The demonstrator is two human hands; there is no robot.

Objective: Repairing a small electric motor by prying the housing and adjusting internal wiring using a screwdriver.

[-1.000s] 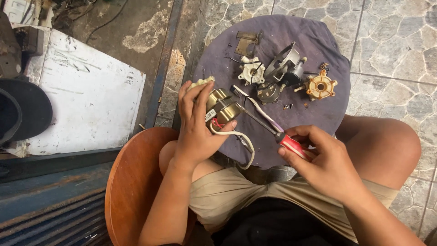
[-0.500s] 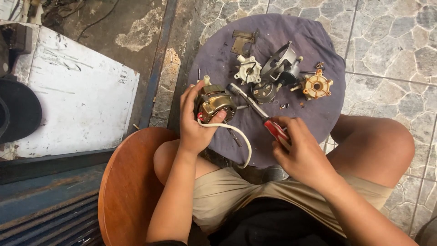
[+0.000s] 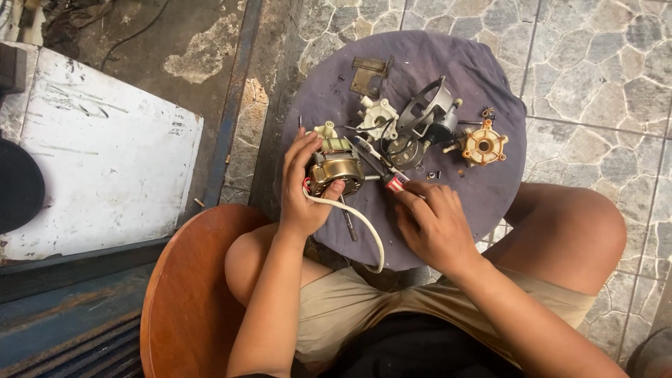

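Observation:
My left hand (image 3: 302, 189) grips a small brass-coloured electric motor (image 3: 336, 170) over a round stool covered with dark purple cloth (image 3: 448, 52). A steel shaft sticks out of the motor toward me, and a white cable (image 3: 364, 227) loops down from it. My right hand (image 3: 432, 222) holds a red-handled screwdriver (image 3: 393, 180) whose tip points into the motor's side. Beyond lie a white plastic part (image 3: 379, 115), a grey metal housing (image 3: 428, 112), and an orange-brass flanged part (image 3: 483, 145).
A bent metal bracket (image 3: 367, 75) and small loose screws lie on the cloth. An orange chair edge (image 3: 183, 294) is at lower left. A white painted board (image 3: 105, 154) lies on the left. The floor is stone tile (image 3: 602, 63).
The screwdriver has been drawn back and its tip brought against the motor. My left hand has turned the motor so that its shaft points toward me. The camera has shifted slightly.

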